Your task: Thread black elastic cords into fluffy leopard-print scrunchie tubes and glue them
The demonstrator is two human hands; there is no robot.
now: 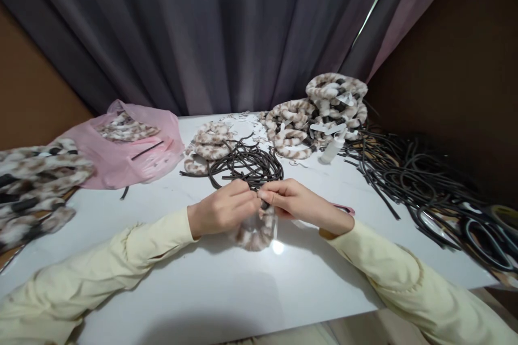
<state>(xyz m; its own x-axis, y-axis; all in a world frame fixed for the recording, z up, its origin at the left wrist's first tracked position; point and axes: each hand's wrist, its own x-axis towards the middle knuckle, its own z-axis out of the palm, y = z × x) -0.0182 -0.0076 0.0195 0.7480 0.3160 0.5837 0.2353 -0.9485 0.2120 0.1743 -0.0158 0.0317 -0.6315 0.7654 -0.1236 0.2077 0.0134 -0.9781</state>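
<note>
Both hands meet over the middle of the white table point(162, 280). My left hand point(222, 210) is closed in a pinch on the top of a fuzzy leopard-print ring point(257, 232). My right hand point(299, 202) is closed too, pinching the dark tube end point(264, 205) that sticks out of the ring's fur. The ring hangs below the fingers and touches the table. Just beyond the hands lies a loose bundle of dark rubber tubes point(249, 164).
A pink plastic bag point(125, 151) of fuzzy fabric lies at the left, with more fur strips point(32, 183) at the far left. Finished fuzzy rings point(319, 113) are heaped at the back right beside a small white bottle point(332, 148). Dark tubes point(404, 178) and scissors point(485, 237) sprawl along the right edge.
</note>
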